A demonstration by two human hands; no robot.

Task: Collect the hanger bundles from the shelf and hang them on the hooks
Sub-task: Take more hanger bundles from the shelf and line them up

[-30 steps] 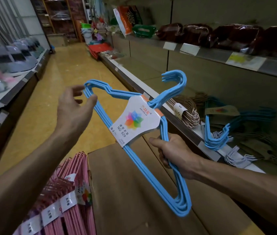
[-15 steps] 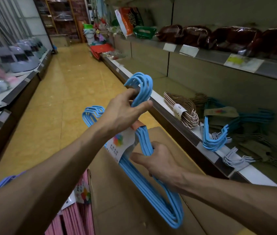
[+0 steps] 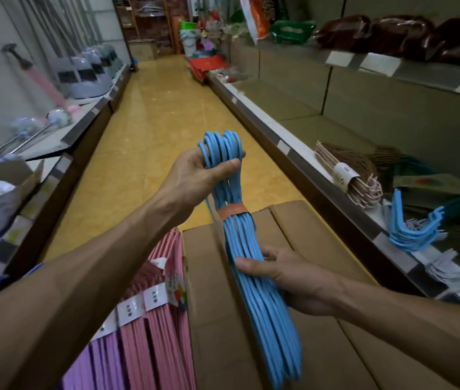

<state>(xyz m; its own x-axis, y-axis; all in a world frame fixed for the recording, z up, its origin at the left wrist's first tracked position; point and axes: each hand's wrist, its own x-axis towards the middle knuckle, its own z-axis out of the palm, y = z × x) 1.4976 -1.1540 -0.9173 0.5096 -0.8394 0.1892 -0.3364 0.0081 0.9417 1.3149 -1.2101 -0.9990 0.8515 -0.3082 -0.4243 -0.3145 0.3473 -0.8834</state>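
I hold a blue hanger bundle [image 3: 254, 260] edge-on in front of me, over a cardboard box. My left hand [image 3: 195, 175] grips the bundle's hook ends at the top. My right hand [image 3: 288, 277] holds the lower part from the right side, fingers curled round the wires. An orange band wraps the bundle's neck. On the lower shelf [image 3: 293, 153] at the right lie more bundles: a tan one [image 3: 349, 175], a blue one [image 3: 411, 232] and a grey-white one [image 3: 453, 271]. No hooks are visible.
A closed cardboard box [image 3: 307, 333] stands below my hands. Pink and purple hanger bundles [image 3: 150, 319] hang at its left. A yellow-tiled aisle [image 3: 153, 122] runs ahead between two shelving rows; mops and dustpans [image 3: 82, 74] fill the left one.
The blue bundle has turned from flat, label-facing to edge-on. My left hand moved from its far corner to the hooks and now grips them; my right hand shifted along the lower wires.
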